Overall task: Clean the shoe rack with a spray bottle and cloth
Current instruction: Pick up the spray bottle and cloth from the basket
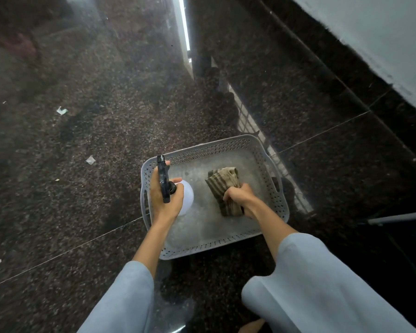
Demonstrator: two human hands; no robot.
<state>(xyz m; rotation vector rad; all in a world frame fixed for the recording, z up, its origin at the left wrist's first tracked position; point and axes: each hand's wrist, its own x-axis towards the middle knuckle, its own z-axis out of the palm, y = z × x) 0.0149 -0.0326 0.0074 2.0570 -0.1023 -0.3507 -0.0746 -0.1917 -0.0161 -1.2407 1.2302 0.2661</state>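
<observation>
While the left hand (165, 197) grips a spray bottle (175, 191), the right hand (238, 197), at three o'clock, clutches a cloth (222, 182) over a basket (216, 146)

spray bottle (187, 197): body mostly hidden behind left hand (165, 200)
cloth (222, 188): lower end covered by right hand (237, 197)
scraps on floor (62, 110): too small to identify
pole (399, 217): cut off at right edge

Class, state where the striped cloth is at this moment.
In the head view, the cloth lies in the right half of the grey basket on the floor, gripped by the right hand, with the spray bottle to its left.
</observation>
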